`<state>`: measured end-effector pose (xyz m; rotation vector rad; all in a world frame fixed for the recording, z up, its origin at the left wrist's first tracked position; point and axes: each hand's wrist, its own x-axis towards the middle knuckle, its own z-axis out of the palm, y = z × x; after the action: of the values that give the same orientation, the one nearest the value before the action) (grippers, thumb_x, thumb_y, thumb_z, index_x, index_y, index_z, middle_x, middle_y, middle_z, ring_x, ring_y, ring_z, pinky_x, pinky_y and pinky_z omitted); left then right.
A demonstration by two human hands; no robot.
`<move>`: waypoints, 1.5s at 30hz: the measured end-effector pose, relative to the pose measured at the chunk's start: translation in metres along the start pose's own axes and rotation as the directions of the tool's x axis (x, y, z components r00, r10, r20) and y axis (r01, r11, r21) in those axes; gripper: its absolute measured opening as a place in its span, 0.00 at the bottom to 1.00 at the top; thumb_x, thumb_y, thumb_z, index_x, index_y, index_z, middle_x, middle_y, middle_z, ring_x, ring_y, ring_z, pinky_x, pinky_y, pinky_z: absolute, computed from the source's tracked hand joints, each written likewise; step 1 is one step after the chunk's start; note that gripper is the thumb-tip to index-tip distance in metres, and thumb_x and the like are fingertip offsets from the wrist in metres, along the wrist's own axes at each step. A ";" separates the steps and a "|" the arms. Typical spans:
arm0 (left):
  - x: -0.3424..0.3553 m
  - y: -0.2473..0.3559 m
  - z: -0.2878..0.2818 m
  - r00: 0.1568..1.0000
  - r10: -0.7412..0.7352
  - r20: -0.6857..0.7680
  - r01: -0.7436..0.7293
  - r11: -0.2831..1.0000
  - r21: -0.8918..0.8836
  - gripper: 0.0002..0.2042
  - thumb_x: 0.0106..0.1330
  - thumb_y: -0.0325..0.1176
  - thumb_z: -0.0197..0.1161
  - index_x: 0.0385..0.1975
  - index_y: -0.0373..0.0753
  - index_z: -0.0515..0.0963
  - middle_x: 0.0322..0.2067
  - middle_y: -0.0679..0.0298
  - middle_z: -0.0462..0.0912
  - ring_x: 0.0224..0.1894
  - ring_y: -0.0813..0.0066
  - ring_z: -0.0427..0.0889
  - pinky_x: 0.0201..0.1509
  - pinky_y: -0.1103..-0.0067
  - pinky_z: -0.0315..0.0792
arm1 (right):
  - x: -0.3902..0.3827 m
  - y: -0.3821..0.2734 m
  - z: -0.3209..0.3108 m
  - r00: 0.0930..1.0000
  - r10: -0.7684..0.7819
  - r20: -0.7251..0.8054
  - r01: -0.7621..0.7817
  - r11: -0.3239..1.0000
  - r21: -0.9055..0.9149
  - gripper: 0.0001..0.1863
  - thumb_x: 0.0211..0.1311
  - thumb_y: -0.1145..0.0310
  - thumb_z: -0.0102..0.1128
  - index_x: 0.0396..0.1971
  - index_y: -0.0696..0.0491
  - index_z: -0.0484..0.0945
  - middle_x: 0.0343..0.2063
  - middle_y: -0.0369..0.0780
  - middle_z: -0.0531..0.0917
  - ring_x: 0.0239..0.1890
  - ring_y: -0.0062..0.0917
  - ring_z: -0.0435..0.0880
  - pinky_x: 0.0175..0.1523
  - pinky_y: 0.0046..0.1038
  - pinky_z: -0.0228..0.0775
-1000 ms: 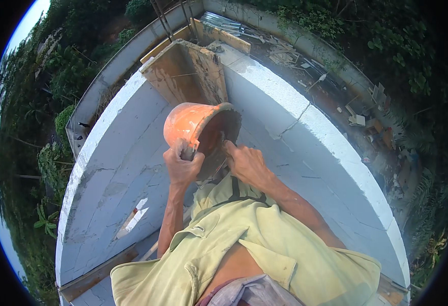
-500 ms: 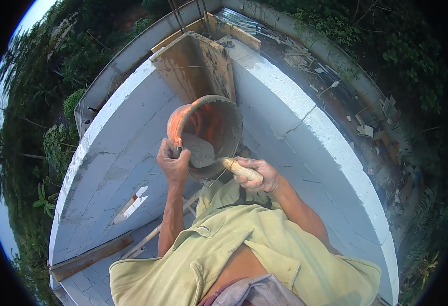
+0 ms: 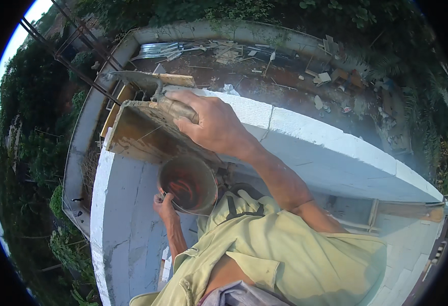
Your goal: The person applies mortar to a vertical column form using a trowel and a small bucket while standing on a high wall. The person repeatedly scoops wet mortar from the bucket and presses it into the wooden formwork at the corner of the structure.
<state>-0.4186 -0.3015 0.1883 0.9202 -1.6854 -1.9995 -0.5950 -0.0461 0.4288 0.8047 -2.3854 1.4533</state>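
Observation:
My left hand [image 3: 166, 206] is closed on the rim of an orange bucket [image 3: 205, 178] crusted with grey mortar. The bucket hangs tilted toward me in the wall corner, and its inside shows orange streaks. My right hand [image 3: 211, 122] is wrapped round the pale handle of a trowel [image 3: 133, 77], reaching out over the wall top. The trowel's grey blade sits above the open top of the wooden formwork [image 3: 140, 130] at the corner. Whether mortar is on the blade, I cannot tell.
Steel rebar [image 3: 71, 62] rises from the formwork. White block walls [image 3: 305, 133] run from the corner to both sides, the right one's top edge near my arm. Far below lie metal sheets [image 3: 159, 50], scrap wood and rubble, with a boundary wall [image 3: 203, 31] and trees beyond.
My right hand has lifted the trowel out of the bucket and carried it forward and left over the formwork. The bucket now sits lower in view, and the view has turned right.

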 end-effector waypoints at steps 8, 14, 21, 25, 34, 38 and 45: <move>0.061 -0.046 0.006 0.935 -0.260 0.242 0.240 0.965 0.108 0.07 0.51 0.22 0.66 0.28 0.39 0.77 0.29 0.69 0.82 0.29 0.80 0.79 0.37 0.81 0.72 | 0.011 0.028 -0.015 0.960 0.280 0.018 -0.272 0.944 -0.185 0.23 0.58 0.61 0.66 0.53 0.53 0.81 0.36 0.50 0.89 0.39 0.46 0.89 0.49 0.42 0.81; 0.098 -0.087 0.023 0.802 -0.368 0.470 0.271 0.926 0.261 0.07 0.53 0.22 0.66 0.31 0.37 0.80 0.30 0.67 0.84 0.29 0.80 0.79 0.36 0.81 0.73 | 0.013 0.053 0.002 0.980 0.198 0.021 -0.174 0.903 -0.393 0.20 0.53 0.61 0.67 0.46 0.54 0.85 0.40 0.44 0.85 0.43 0.44 0.87 0.51 0.42 0.78; 0.112 -0.110 0.051 0.650 -0.436 0.622 0.258 0.897 0.358 0.08 0.54 0.21 0.66 0.30 0.40 0.76 0.31 0.68 0.82 0.32 0.77 0.82 0.40 0.79 0.77 | -0.018 0.084 0.026 0.974 -0.003 -0.228 -0.142 0.774 -0.617 0.12 0.50 0.64 0.71 0.34 0.51 0.84 0.35 0.38 0.76 0.46 0.31 0.76 0.56 0.38 0.64; 0.126 -0.122 0.056 0.526 -0.556 0.643 0.306 0.830 0.467 0.10 0.57 0.21 0.65 0.38 0.39 0.77 0.39 0.65 0.82 0.40 0.75 0.83 0.46 0.76 0.77 | -0.029 0.086 0.042 0.943 -0.051 -0.328 -0.203 0.693 -0.691 0.09 0.53 0.61 0.71 0.31 0.50 0.84 0.36 0.38 0.76 0.47 0.31 0.75 0.58 0.43 0.62; 0.089 -0.110 0.102 0.411 -0.642 0.648 0.159 0.750 0.642 0.13 0.57 0.22 0.66 0.43 0.40 0.81 0.41 0.65 0.84 0.42 0.72 0.85 0.46 0.74 0.80 | -0.062 0.082 0.025 0.756 -0.246 -0.607 -0.322 0.668 -0.671 0.14 0.64 0.62 0.64 0.46 0.51 0.83 0.47 0.42 0.79 0.54 0.34 0.77 0.69 0.54 0.60; 0.063 -0.106 0.116 0.449 -0.664 0.597 0.060 0.689 0.722 0.18 0.57 0.23 0.67 0.50 0.38 0.80 0.46 0.64 0.83 0.44 0.70 0.85 0.48 0.74 0.81 | -0.110 0.055 0.021 0.594 -0.280 -0.754 -0.196 0.859 -0.473 0.14 0.60 0.71 0.67 0.46 0.52 0.79 0.45 0.41 0.78 0.47 0.33 0.79 0.57 0.45 0.69; 0.035 -0.168 0.130 0.382 -0.666 0.640 -0.245 0.595 0.766 0.24 0.63 0.23 0.64 0.61 0.32 0.73 0.56 0.58 0.79 0.55 0.67 0.80 0.58 0.70 0.75 | -0.351 0.106 0.129 0.192 0.578 -0.793 -0.763 0.596 0.249 0.15 0.60 0.76 0.63 0.48 0.55 0.79 0.40 0.43 0.79 0.43 0.42 0.81 0.49 0.42 0.75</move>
<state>-0.5107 -0.1935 0.0271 0.0866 -3.4853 -2.0326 -0.3559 -0.0052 0.1254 -1.0406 -1.9896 1.2789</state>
